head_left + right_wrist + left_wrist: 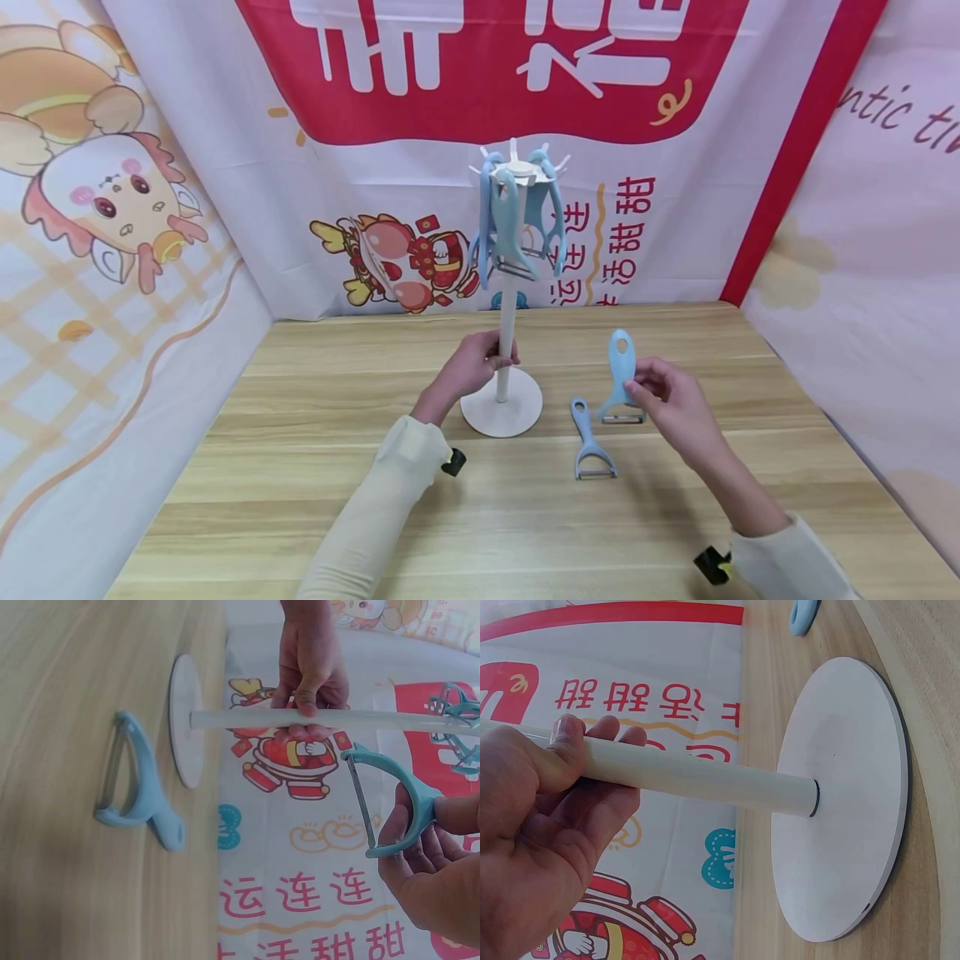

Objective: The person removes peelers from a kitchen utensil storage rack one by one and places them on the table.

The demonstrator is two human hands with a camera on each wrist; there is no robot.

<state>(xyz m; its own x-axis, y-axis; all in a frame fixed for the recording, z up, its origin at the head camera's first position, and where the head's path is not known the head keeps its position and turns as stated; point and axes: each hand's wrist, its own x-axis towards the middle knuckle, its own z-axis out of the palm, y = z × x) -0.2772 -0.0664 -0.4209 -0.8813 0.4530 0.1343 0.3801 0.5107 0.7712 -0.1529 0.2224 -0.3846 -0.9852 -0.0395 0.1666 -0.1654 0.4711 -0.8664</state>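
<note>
My left hand grips the white pole of a hanging stand low down, a little above its round white base. Several blue peelers hang from the prongs of the rack at the top. To the right of the stand, my right hand pinches a light-blue peeler between thumb and fingers, its handle up and its blade down. In the right wrist view this peeler's metal blade faces the stand. Another blue peeler lies on the table between the base and my right hand.
The wood-grain table runs back to a printed cloth hanging behind the stand. Patterned cloths also close off the left and right sides. Both forearms reach in from the front edge, with small black pieces at the cuffs.
</note>
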